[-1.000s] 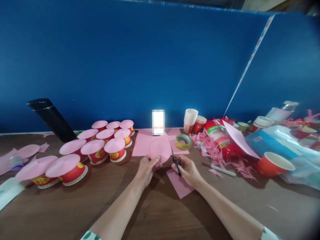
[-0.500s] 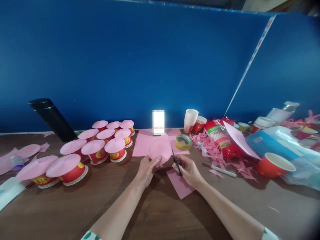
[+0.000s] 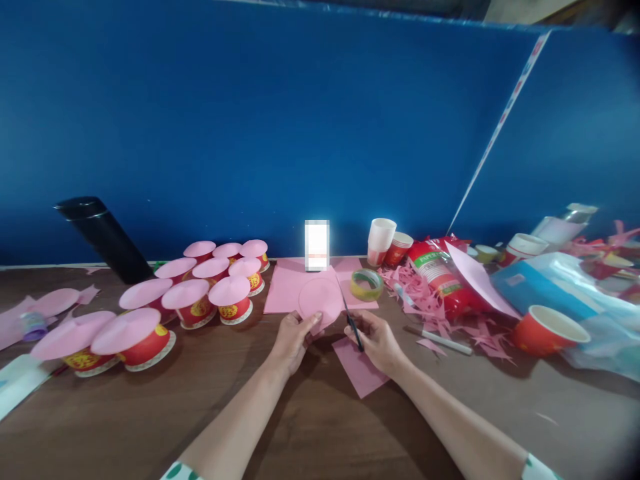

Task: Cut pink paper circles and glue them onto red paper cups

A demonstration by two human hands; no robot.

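My left hand pinches the lower edge of a pink paper circle and holds it up over a pink sheet that lies on the table. My right hand grips black-handled scissors, whose blades point up along the circle's right edge. A smaller pink paper piece lies on the wood under my right wrist.
Several upside-down red cups topped with pink discs stand at the left. A tape roll, stacked cups, pink scraps, a white pen and an open red cup lie at the right. A black cylinder leans by the blue wall.
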